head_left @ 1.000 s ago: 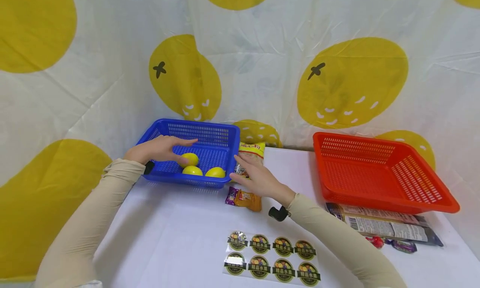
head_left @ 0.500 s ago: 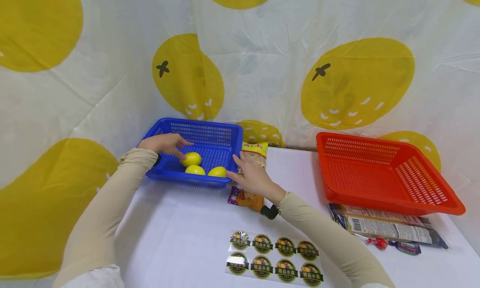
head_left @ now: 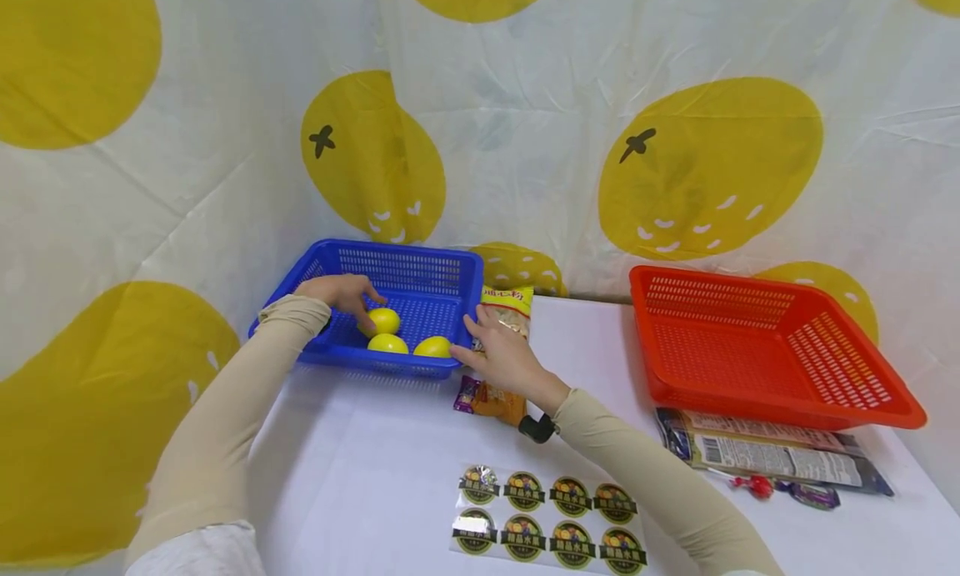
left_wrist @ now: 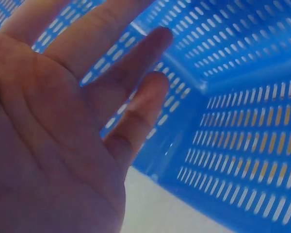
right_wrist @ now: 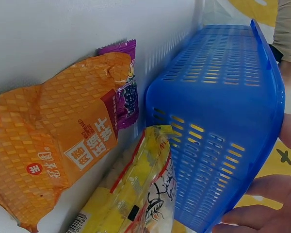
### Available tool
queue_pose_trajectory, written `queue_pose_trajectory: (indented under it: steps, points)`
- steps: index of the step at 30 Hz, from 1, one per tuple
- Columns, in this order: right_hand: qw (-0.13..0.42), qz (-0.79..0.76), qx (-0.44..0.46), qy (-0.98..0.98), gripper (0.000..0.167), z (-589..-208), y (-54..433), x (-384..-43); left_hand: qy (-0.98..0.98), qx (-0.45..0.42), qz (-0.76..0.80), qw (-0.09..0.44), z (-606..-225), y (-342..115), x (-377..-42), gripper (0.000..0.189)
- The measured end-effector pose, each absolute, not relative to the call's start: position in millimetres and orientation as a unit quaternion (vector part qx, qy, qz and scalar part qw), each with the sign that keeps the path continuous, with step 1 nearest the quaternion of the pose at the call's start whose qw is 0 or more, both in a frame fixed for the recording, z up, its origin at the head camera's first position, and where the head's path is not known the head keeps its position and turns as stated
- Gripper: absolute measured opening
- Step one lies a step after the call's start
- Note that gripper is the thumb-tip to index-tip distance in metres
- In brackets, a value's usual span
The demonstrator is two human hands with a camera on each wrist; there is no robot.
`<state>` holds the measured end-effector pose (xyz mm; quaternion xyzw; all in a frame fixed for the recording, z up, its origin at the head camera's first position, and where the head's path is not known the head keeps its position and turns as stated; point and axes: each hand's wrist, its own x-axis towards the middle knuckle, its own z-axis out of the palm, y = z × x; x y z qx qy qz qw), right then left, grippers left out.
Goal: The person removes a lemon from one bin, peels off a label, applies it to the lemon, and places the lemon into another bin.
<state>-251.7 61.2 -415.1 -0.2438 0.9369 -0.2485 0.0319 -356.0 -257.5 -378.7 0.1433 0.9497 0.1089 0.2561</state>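
Patterned cloth [head_left: 517, 84] backs the white worktop [head_left: 360, 476]. Three lemons [head_left: 432, 347] lie in the blue basket [head_left: 397, 246], none lifted yet; handling seems barely begun. Hands apart: left hand [head_left: 341, 294] at the rear lemon [head_left: 386, 320], grip unclear; right hand [head_left: 506, 355] rests, fingers extended, on the rim.
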Motion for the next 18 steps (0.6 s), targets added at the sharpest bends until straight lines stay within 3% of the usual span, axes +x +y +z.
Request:
queue_pose_trajectory:
  steps: [18]
  points:
    - [0.015, -0.239, -0.249, 0.938, 0.075, -424.5, 60.9, -251.7, 0.954, 0.166, 0.112, 0.221, -400.9, -257.0, -363.0, 0.063]
